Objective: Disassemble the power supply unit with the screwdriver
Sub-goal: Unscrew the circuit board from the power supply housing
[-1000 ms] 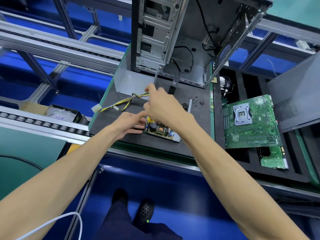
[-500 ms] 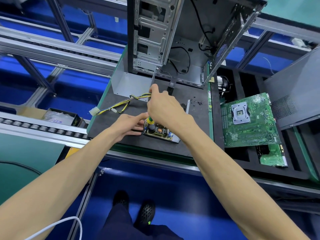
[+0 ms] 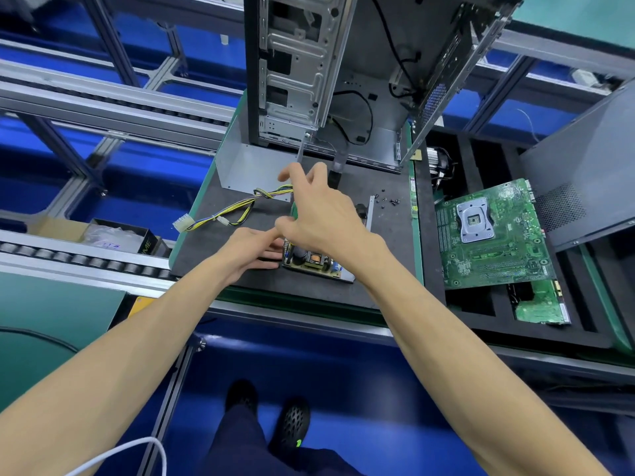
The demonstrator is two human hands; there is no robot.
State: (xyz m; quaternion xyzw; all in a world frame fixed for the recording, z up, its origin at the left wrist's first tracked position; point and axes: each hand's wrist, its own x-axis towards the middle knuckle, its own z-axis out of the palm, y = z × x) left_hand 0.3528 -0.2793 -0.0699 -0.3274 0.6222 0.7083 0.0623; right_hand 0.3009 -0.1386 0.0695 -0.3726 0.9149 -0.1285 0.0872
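Low in the frame, dark shoes (image 3: 271, 412) stand on blue floor. At centre the left hand (image 3: 248, 249) lies flat, fingers together, against the power supply board (image 3: 318, 263) on the black mat (image 3: 213, 242). The right hand (image 3: 321, 214) above pinches the green screwdriver (image 3: 294, 209), other fingers spread. Right, a green motherboard (image 3: 494, 235); its lettering is unreadable. Behind, the open computer case (image 3: 343, 70).

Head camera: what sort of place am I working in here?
Probably a computer teardown station on a factory line. A roller conveyor runs alongside, a stripped computer case stands on the work mat, and a green motherboard lies in a foam tray.
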